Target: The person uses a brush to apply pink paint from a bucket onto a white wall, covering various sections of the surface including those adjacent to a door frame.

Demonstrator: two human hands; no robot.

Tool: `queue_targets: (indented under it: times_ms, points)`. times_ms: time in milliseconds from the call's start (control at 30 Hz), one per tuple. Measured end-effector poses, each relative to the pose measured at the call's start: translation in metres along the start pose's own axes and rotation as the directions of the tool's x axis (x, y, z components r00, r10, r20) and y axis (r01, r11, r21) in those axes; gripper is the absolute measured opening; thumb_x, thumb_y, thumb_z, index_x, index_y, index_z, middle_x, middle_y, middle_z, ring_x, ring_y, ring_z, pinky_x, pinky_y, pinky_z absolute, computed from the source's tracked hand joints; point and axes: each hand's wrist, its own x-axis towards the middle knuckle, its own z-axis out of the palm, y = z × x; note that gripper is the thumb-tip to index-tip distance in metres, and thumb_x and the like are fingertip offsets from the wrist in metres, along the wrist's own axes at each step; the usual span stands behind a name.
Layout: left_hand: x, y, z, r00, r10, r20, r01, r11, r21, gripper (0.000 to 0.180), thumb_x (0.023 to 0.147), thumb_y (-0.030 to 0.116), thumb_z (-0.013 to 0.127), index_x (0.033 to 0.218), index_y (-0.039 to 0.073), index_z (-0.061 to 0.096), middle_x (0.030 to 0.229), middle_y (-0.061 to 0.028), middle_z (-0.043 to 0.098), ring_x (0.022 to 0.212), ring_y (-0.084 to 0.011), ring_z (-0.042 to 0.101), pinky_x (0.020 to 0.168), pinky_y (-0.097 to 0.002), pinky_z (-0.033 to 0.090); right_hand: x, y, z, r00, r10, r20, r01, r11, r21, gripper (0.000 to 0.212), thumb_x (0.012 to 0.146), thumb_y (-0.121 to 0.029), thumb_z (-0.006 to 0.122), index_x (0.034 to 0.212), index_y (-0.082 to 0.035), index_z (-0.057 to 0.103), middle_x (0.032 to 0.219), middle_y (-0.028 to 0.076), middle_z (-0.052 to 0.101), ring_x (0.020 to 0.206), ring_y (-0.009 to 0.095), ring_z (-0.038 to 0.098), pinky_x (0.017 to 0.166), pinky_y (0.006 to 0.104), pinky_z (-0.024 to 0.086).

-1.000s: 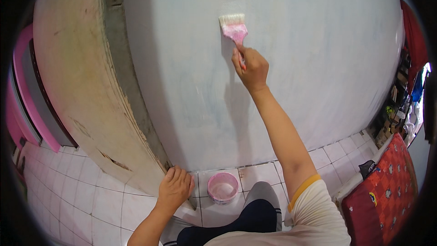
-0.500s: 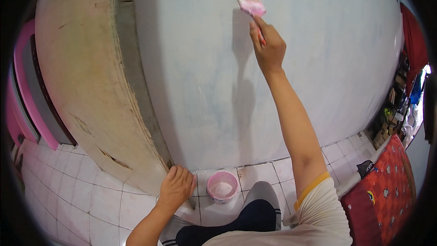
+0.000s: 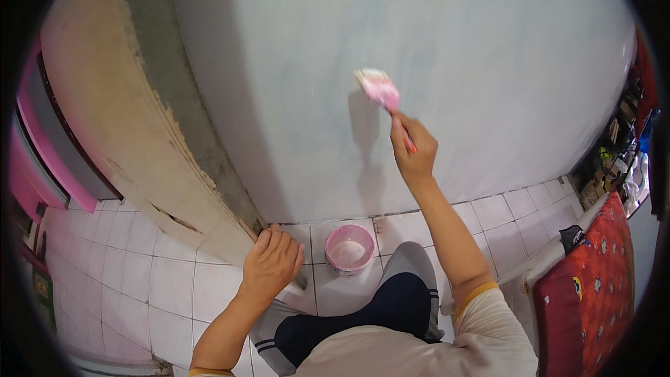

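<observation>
My right hand point(image 3: 416, 146) holds a paintbrush point(image 3: 378, 88) by its red handle, fingers wrapped round it. Pink paint coats the base of the brush and its pale bristles point up and left. It is held before a pale blue-white wall point(image 3: 481, 84) and casts a shadow there; whether the bristles touch is unclear. Low on the left, my left hand point(image 3: 274, 260) is curled over the edge of a worn wooden panel point(image 3: 105, 91). Between my hands, on the floor at the wall's foot, stands a round pink tub point(image 3: 350, 248) with whitish paint inside.
A bare grey cement strip point(image 3: 164, 49) runs between panel and wall. Pale floor tiles point(image 3: 171, 286) lie around my legs. At right are a red patterned cushion point(image 3: 593, 286) and cluttered items point(image 3: 614, 153); pink-framed furniture point(image 3: 59, 146) stands far left.
My right hand has brought the paintbrush down along the wall. The view has shifted, so the tub appears higher. My left hand stays at the panel edge.
</observation>
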Motion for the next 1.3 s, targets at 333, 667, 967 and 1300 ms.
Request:
queue_targets:
  times_ms: [333, 667, 967, 1300]
  points:
    - [-0.032, 0.004, -0.023, 0.998, -0.004, 0.061, -0.004, 0.991, 0.133, 0.017, 0.084, 0.024, 0.067, 0.078, 0.009, 0.062, 0.081, -0.0053, 0.059, 0.095, -0.0227, 0.061, 0.082, -0.0342, 0.041, -0.201, -0.016, -0.001, 0.731, 0.531, 0.429, -0.578, 0.816, -0.024, 0.018, 0.091, -0.016, 0.069, 0.101, -0.002, 0.073, 0.088, 0.015, 0.073, 0.078, 0.025, 0.072, 0.069, 0.0328, 0.055]
    - [-0.060, 0.006, -0.049, 0.997, -0.005, 0.076, -0.010, 0.979, 0.203, 0.014, 0.079, 0.025, 0.070, 0.080, 0.013, 0.065, 0.082, -0.0006, 0.061, 0.091, -0.0186, 0.063, 0.077, -0.0323, 0.038, -0.268, -0.003, 0.000, 0.712, 0.550, 0.436, -0.590, 0.805, -0.052, 0.018, 0.086, -0.015, 0.071, 0.099, -0.002, 0.072, 0.089, 0.016, 0.073, 0.080, 0.029, 0.073, 0.069, 0.0344, 0.056]
    - [-0.064, 0.003, -0.055, 0.999, -0.020, 0.033, 0.015, 0.990, 0.140, 0.013, 0.078, 0.027, 0.071, 0.079, 0.016, 0.064, 0.082, 0.0018, 0.061, 0.089, -0.0171, 0.063, 0.074, -0.0313, 0.037, -0.273, 0.026, -0.043, 0.492, 0.713, 0.499, -0.630, 0.688, -0.361, 0.026, 0.086, -0.031, 0.068, 0.089, -0.006, 0.073, 0.076, 0.019, 0.069, 0.072, 0.037, 0.068, 0.066, 0.0435, 0.053]
    - [-0.048, 0.029, -0.081, 0.983, -0.183, -0.011, 0.179, 0.974, -0.139, 0.019, 0.082, 0.025, 0.069, 0.087, 0.009, 0.061, 0.086, -0.0087, 0.057, 0.086, -0.0273, 0.056, 0.081, -0.0440, 0.046, -0.320, 0.053, -0.023, 0.266, 0.593, 0.760, -0.446, 0.775, -0.448, 0.033, 0.085, -0.039, 0.066, 0.103, -0.012, 0.073, 0.087, 0.014, 0.073, 0.082, 0.033, 0.070, 0.075, 0.0438, 0.055]
